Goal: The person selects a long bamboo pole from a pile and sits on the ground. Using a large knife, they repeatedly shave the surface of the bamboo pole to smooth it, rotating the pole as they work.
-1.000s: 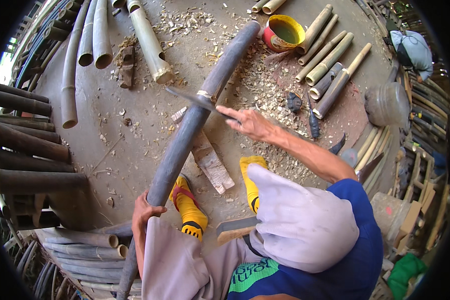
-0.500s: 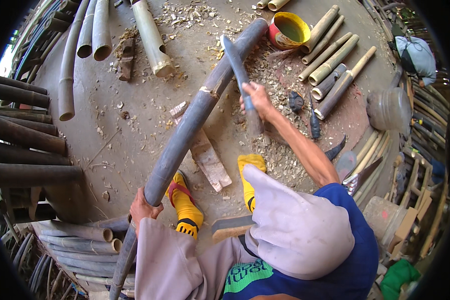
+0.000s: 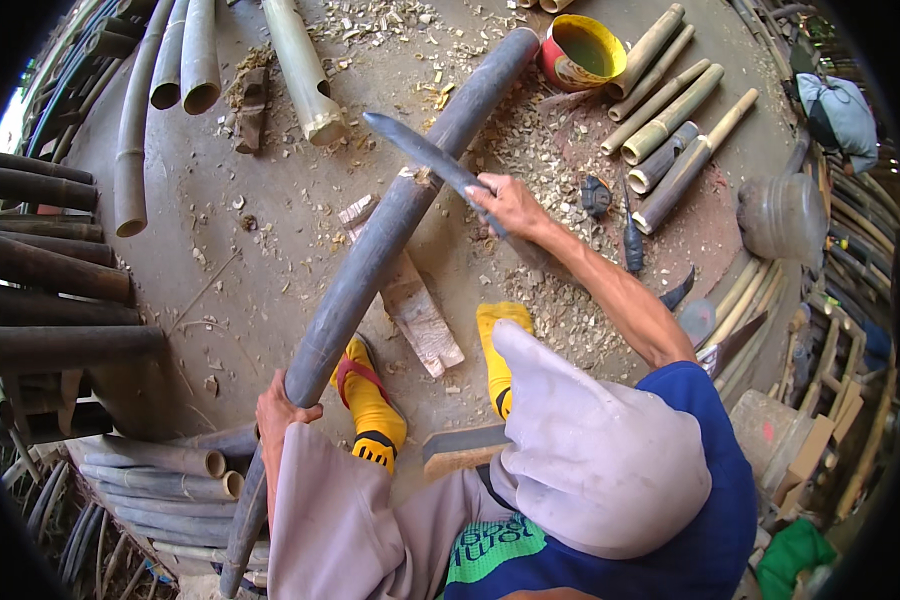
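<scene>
A long dark bamboo pole [image 3: 370, 245] slants from the lower left up to the far middle. My left hand [image 3: 283, 408] is wrapped round its near part. In my right hand [image 3: 515, 208] is a machete, closed round its handle. The machete's dark blade [image 3: 410, 143] crosses over the pole beside a pale cut notch [image 3: 422, 176], its tip out past the pole's left side. Whether the edge touches the pole, I cannot tell. Under the pole lies a rough wooden block [image 3: 418, 315].
A red and yellow bucket [image 3: 582, 52] with murky liquid stands by the pole's far end. Cut bamboo lengths [image 3: 675, 115] lie right of it. A pointed dark tool [image 3: 632, 240] rests on the floor. Wood chips litter the ground; more bamboo poles [image 3: 133, 150] lie left.
The machete has swung left and its blade now lies more crosswise over the pole near the notch. The pole's far end has shifted slightly; my left hand keeps its grip.
</scene>
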Action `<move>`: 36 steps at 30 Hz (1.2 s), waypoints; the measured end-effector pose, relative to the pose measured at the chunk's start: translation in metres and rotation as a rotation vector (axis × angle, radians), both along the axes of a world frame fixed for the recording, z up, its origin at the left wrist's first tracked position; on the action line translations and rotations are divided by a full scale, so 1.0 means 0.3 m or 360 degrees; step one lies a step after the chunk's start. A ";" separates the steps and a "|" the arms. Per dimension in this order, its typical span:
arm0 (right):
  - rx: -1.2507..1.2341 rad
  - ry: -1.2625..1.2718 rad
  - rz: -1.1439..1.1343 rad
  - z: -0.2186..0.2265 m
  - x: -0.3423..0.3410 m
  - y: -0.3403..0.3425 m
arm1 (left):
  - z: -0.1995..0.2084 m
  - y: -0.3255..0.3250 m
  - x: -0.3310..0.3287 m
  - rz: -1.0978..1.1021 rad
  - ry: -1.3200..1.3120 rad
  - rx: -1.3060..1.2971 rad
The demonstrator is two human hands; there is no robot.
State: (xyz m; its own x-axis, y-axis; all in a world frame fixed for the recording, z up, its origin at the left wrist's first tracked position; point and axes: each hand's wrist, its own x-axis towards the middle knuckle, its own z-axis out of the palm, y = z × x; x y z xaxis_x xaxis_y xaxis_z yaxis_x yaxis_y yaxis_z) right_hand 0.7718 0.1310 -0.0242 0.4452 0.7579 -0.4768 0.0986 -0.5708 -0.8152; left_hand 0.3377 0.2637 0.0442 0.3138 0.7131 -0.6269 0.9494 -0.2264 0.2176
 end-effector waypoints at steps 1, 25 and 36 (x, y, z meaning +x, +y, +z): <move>-0.0021 -0.0048 -0.0010 0.005 0.047 0.004 | -0.002 0.004 0.013 -0.0023 -0.0030 0.0002; 0.0092 0.0499 -0.0132 0.001 -0.055 -0.005 | 0.026 0.009 -0.001 0.0070 0.0074 -0.0091; 0.0653 -0.1107 0.0588 0.084 -0.221 -0.110 | 0.024 0.011 0.028 0.0055 0.0019 -0.0111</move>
State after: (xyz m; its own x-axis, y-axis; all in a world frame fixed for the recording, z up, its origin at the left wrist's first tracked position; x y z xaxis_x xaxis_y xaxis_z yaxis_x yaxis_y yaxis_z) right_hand 0.7054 0.0981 0.0011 0.2262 0.9623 0.1511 0.7678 -0.0807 -0.6356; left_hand 0.3460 0.2671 0.0513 0.2817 0.6779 -0.6791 0.9591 -0.1779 0.2203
